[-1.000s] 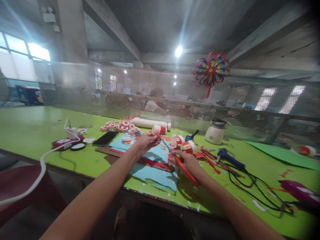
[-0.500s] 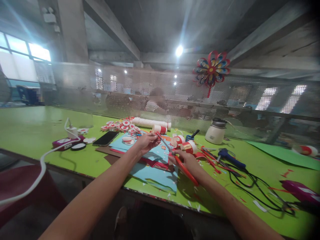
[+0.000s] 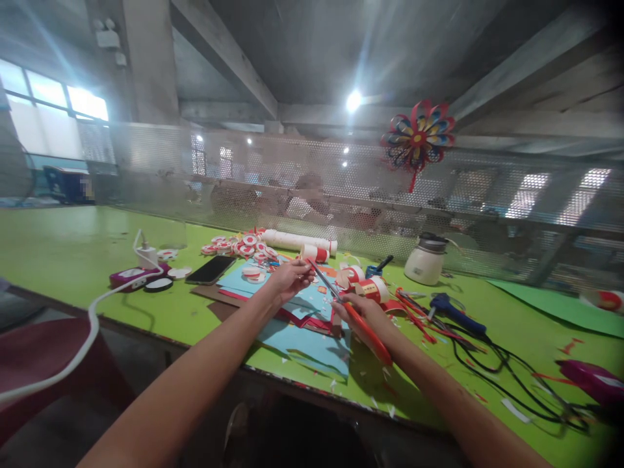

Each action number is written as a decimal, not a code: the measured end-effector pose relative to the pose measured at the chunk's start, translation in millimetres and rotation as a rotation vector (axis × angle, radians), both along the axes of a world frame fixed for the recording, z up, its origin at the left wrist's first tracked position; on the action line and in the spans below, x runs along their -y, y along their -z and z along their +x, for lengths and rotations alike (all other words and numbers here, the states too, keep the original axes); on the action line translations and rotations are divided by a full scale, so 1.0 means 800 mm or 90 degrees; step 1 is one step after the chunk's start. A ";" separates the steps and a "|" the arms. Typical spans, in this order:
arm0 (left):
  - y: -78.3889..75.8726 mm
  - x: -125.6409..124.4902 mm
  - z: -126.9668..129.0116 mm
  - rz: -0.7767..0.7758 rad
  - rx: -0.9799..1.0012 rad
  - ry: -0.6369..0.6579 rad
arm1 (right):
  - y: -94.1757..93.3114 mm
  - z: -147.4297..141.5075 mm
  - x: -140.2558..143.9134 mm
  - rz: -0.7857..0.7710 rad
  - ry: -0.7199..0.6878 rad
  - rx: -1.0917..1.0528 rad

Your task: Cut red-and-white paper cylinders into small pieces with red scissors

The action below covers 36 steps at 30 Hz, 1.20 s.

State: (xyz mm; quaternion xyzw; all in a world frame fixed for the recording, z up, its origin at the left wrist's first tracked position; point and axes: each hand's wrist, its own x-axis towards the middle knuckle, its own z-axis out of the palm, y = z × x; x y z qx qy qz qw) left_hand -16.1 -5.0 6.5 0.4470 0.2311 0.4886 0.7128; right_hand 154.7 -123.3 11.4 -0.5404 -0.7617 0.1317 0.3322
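My right hand (image 3: 363,314) grips red-handled scissors (image 3: 358,318), whose blades point up and left toward my left hand (image 3: 288,278). The fingertips of my left hand pinch a small red paper piece (image 3: 309,264) right at the blade tips. Both hands hover over a stack of blue and red paper sheets (image 3: 302,331) on the green table (image 3: 73,253). Red-and-white paper rolls (image 3: 370,286) stand just behind my right hand.
A black phone (image 3: 210,269), a power strip with a white cable (image 3: 131,276) and several red-white paper discs (image 3: 238,247) lie left. A blue glue gun (image 3: 458,309) with black cords, a white pot (image 3: 425,260) and a pink tool (image 3: 592,380) sit right. A mesh screen (image 3: 487,195) carries a paper flower (image 3: 418,138).
The view has shifted slightly right and down. Both hands keep the same hold on the paper piece and the scissors.
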 end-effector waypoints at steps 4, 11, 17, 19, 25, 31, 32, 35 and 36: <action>0.000 0.000 -0.002 0.001 0.004 0.005 | 0.003 0.001 -0.004 -0.005 -0.007 0.007; -0.003 0.003 0.002 -0.004 0.006 0.004 | 0.003 0.001 -0.009 0.002 0.002 0.021; -0.003 0.005 0.003 -0.009 0.004 -0.004 | 0.000 -0.001 -0.005 0.008 -0.008 0.027; -0.003 0.005 0.003 -0.011 0.005 -0.003 | 0.003 0.000 -0.006 0.015 -0.009 0.031; 0.000 0.006 0.004 -0.022 0.005 0.001 | 0.009 0.001 -0.009 0.009 -0.010 0.025; 0.000 -0.001 -0.008 -0.067 0.006 -0.025 | -0.003 -0.002 0.001 -0.018 0.006 0.004; -0.001 -0.003 -0.010 -0.071 0.022 -0.030 | -0.006 -0.003 0.004 -0.033 -0.001 -0.011; -0.004 -0.003 -0.012 -0.061 0.093 -0.004 | -0.011 -0.008 0.012 -0.081 -0.016 -0.056; -0.005 -0.002 -0.010 -0.054 0.117 0.020 | -0.012 -0.010 0.013 -0.093 -0.020 -0.066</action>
